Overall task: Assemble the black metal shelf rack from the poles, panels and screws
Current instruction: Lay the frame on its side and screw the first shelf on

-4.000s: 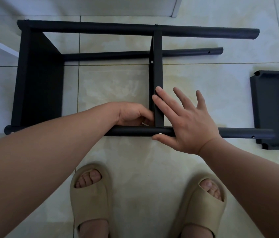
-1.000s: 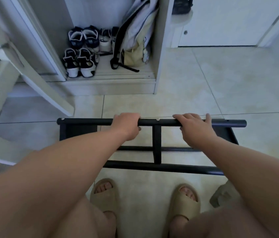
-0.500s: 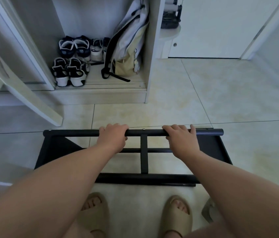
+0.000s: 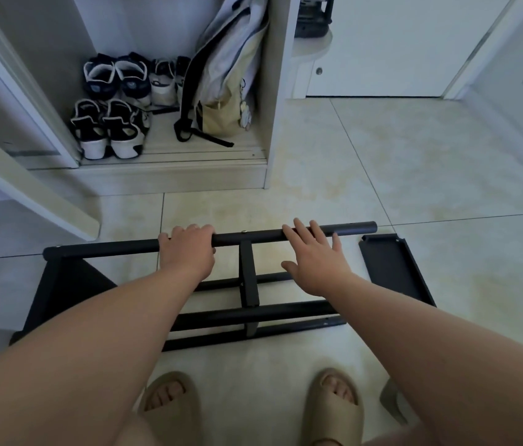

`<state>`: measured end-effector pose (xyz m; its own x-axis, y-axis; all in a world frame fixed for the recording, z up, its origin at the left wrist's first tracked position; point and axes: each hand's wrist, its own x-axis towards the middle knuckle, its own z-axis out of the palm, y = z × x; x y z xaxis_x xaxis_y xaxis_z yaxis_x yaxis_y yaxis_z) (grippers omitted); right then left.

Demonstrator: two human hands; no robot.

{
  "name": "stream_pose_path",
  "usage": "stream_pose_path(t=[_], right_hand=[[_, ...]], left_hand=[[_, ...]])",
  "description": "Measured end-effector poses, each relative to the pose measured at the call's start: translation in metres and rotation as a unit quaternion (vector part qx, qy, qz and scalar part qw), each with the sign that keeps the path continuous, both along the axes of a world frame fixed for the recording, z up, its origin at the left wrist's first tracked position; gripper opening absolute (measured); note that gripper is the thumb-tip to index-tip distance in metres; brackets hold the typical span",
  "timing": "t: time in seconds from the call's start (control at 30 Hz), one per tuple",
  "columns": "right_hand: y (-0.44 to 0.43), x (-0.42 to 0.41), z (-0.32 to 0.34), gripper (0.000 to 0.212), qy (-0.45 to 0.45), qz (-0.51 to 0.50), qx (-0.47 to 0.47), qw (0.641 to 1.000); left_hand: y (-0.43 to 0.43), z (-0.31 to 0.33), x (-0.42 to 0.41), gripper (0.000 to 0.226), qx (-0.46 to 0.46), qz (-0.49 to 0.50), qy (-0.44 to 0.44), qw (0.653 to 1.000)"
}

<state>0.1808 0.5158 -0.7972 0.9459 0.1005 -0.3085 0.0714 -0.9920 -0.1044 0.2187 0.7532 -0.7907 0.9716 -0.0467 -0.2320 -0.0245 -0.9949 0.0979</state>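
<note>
The partly built black rack (image 4: 249, 284) lies on its side on the tiled floor, with black poles running left to right. One panel (image 4: 70, 288) closes its left end and a narrow middle panel crosses between the poles. My left hand (image 4: 188, 249) grips the top pole (image 4: 109, 248) left of the middle panel. My right hand (image 4: 313, 255) hovers over the same pole to the right, fingers spread and straight, fingertips on or just above it. A loose black panel (image 4: 395, 268) lies flat on the floor beyond the rack's right end.
An open white cabinet (image 4: 173, 169) ahead holds several shoes (image 4: 109, 123) and a backpack (image 4: 225, 82). A slanted white board (image 4: 28, 188) juts out at the left. My feet in beige slippers (image 4: 334, 410) stand close behind the rack. A grey object (image 4: 392, 400) lies by my right foot.
My right hand has let go of the top pole and opened its fingers. The rack has tilted back down toward the floor. The loose panel is now in view at the right.
</note>
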Motion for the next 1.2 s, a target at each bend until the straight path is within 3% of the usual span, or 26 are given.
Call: stream_pose_path(t=[0.17,0.3,0.5,0.63,0.73,0.8,0.87,0.97,1.2], right_hand=[[-0.024,-0.024,0.022,0.071,0.015,-0.008,-0.011,1.000],[-0.065,-0.057,0.048,0.069,0.019,-0.047,-0.015,0.999],[-0.154,-0.139,0.059,0.068,0.054,-0.113,-0.075,0.989],[-0.214,-0.191,0.052,0.069,0.108,-0.162,-0.097,0.976],[-0.250,-0.214,0.038,0.067,0.173,-0.188,-0.083,0.963],[-0.268,-0.222,0.020,0.064,0.229,-0.199,-0.071,0.950],[-0.284,-0.226,-0.004,0.059,0.282,-0.203,-0.069,0.935],[-0.301,-0.225,-0.043,0.052,0.339,-0.205,-0.062,0.916],[-0.316,-0.228,-0.122,0.048,0.408,-0.187,-0.023,0.893]], left_hand=[[-0.017,0.019,-0.015,0.045,0.010,-0.026,0.010,1.000],[-0.048,0.039,-0.037,0.068,-0.015,-0.125,0.016,0.992],[-0.133,0.049,-0.080,0.072,-0.051,-0.298,-0.010,0.953],[-0.204,0.045,-0.111,0.071,-0.066,-0.408,-0.031,0.910],[-0.251,0.033,-0.134,0.071,-0.082,-0.509,-0.047,0.856],[-0.277,0.016,-0.153,0.070,-0.090,-0.562,-0.033,0.821],[-0.295,-0.010,-0.171,0.069,-0.092,-0.581,0.007,0.808],[-0.313,-0.050,-0.180,0.067,-0.053,-0.599,0.056,0.797],[-0.325,-0.126,-0.187,0.059,0.065,-0.695,0.138,0.703]])
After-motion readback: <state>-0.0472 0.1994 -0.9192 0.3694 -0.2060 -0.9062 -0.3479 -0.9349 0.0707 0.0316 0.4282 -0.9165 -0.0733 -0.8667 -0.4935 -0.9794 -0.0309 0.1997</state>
